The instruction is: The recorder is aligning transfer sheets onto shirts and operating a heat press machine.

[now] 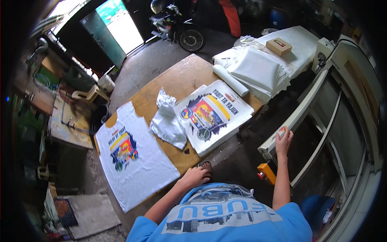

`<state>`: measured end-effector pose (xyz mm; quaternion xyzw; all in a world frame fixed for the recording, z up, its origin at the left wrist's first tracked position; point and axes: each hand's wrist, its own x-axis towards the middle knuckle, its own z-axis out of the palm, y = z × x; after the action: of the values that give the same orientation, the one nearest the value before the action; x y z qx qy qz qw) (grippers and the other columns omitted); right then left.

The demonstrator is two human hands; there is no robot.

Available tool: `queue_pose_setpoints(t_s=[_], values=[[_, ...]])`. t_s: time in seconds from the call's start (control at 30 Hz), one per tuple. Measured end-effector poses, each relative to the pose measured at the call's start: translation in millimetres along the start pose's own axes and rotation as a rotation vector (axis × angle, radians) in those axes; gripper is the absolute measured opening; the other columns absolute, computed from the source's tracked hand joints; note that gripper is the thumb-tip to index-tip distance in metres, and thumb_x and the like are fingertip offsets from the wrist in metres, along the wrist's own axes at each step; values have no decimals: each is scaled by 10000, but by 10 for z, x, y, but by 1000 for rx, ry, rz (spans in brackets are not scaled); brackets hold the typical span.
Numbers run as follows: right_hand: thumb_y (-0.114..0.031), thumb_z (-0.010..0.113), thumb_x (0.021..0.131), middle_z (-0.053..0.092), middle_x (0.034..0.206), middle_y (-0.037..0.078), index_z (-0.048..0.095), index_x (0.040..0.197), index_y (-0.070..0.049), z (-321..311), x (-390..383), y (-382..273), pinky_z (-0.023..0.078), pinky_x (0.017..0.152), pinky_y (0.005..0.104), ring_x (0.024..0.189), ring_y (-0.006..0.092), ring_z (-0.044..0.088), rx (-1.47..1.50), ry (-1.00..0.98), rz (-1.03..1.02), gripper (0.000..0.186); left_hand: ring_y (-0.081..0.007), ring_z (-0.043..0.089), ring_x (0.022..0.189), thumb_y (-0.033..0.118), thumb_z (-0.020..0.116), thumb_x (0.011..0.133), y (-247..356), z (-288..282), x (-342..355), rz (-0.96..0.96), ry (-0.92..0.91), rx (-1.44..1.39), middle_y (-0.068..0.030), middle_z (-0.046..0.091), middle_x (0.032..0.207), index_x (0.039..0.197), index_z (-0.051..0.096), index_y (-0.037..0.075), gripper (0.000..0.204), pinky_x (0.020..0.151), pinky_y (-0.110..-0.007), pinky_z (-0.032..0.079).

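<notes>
My right hand (284, 142) is at the pale metal bar of a large press machine (300, 115), its fingers bent over the bar beside a small reddish patch. Near the table's front edge is my left hand (196, 178), its fingers loosely bent with nothing visible in them. A white T-shirt (147, 155) with a colourful print lies spread on the left of the brown table (141, 97). Beside it is a crumpled white cloth (167, 127). A stack of printed sheets (238, 109) bears a similar mirrored design.
Behind the stack lie a white roll (230, 80) and white sheeting (254, 66), with a cardboard box (279, 46) farther back. An orange control box (267, 174) with a red button hangs below the bar. A motorcycle (177, 30) stands near the doorway; a stained workbench (70, 125) is at left.
</notes>
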<state>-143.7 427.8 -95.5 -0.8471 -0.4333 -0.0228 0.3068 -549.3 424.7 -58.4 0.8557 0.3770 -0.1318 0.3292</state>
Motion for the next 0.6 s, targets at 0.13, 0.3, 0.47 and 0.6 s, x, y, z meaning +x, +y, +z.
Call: queue_pose_setpoints(t_s=[0.13, 0.3, 0.47, 0.6], values=[[-158, 514, 836, 336, 1232, 226, 376, 1215, -34, 195, -46, -81, 345, 939, 408, 1106, 349, 406, -187, 92, 72, 421, -302, 517, 990, 396, 513, 812, -771, -40, -116, -173, -61, 38, -137, 544, 1060, 1079, 541, 79, 415, 814, -401, 422], [-119, 500, 842, 322, 1266, 204, 388, 1220, -41, 170, -21, -271, 349, 950, 397, 1134, 319, 401, -292, 94, 131, 402, -299, 550, 929, 377, 531, 793, -1064, -203, 225, -74, -5, 5, -141, 564, 999, 1036, 560, 95, 374, 775, -406, 440], [-64, 532, 804, 381, 1214, 167, 519, 1060, -17, 135, 68, -368, 351, 947, 393, 1132, 294, 396, -556, 123, -142, 260, -294, 559, 897, 349, 553, 777, -739, -595, 928, 155, -110, 152, -141, 574, 931, 988, 568, 75, 346, 703, -405, 439], [-48, 572, 729, 474, 1077, 125, 559, 942, -26, 126, 218, -621, 352, 909, 394, 1058, 270, 437, -350, 2, -190, 214, -278, 547, 936, 333, 528, 796, -592, -730, 1278, 267, -92, 151, -136, 562, 1002, 1090, 539, 72, 393, 764, -386, 432]])
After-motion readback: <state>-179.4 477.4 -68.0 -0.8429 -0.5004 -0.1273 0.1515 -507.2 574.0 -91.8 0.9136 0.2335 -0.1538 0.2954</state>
